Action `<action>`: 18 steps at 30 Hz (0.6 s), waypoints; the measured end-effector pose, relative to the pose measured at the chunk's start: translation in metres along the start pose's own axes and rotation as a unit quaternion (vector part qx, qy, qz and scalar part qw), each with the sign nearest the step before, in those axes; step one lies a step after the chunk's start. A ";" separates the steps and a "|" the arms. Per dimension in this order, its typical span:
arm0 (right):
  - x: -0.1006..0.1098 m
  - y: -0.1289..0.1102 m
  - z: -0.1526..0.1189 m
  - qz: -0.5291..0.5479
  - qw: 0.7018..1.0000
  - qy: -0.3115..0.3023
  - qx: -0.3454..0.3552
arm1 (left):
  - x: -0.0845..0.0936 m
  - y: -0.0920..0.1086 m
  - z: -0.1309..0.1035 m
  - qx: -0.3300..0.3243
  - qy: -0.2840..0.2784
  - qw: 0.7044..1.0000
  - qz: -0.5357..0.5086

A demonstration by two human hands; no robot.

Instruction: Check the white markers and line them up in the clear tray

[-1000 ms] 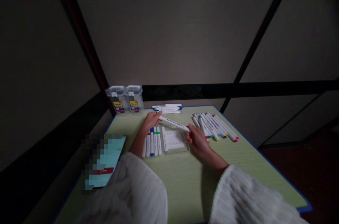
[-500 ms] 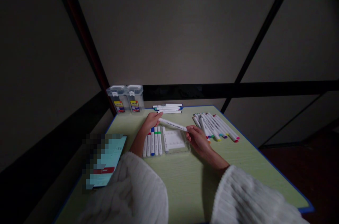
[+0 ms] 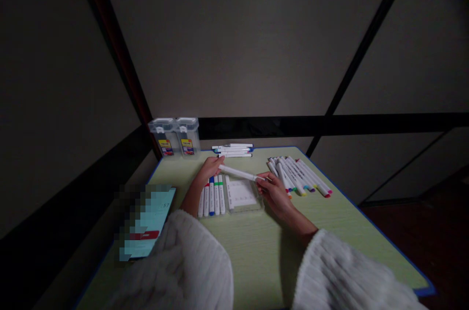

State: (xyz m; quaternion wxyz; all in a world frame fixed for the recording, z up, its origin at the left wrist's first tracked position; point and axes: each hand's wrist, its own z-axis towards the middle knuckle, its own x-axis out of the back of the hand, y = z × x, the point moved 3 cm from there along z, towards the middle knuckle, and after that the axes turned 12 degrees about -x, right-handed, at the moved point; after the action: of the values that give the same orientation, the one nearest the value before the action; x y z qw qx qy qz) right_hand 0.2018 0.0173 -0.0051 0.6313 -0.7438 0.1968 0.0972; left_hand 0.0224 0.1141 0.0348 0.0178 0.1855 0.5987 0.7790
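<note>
The left hand (image 3: 211, 167) and right hand (image 3: 274, 190) hold a white marker (image 3: 238, 172) by its ends; a loosened fingertip pinch could drop it onto the clear plastic case (image 3: 242, 209).

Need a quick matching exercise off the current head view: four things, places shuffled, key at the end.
Things
1. single raised marker
2. lidded clear boxes
3. loose marker pile
4. device with a lit screen

Places
A. on the table, to the right of the right hand
B. near the table's left edge, beside the left sleeve
C. between the left hand and the right hand, one end in each
D. side by side at the table's far left corner

Pairs: 1-C, 2-D, 3-A, 4-B
</note>
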 end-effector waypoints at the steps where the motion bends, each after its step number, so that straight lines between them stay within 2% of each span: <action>1: 0.000 0.000 0.000 -0.002 1.000 0.001 -0.001 | 0.000 -0.001 0.000 0.001 0.001 1.000 0.000; 18: -0.003 0.000 -0.002 -0.017 1.000 -0.003 -0.017 | 0.001 -0.013 0.008 0.022 0.027 0.999 -0.026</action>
State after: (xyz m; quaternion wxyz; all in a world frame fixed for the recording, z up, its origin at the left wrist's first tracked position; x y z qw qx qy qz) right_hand 0.1990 0.0156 -0.0036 0.6204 -0.7576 0.1811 0.0920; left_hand 0.0219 0.1257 0.0242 0.0180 0.1492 0.6205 0.7697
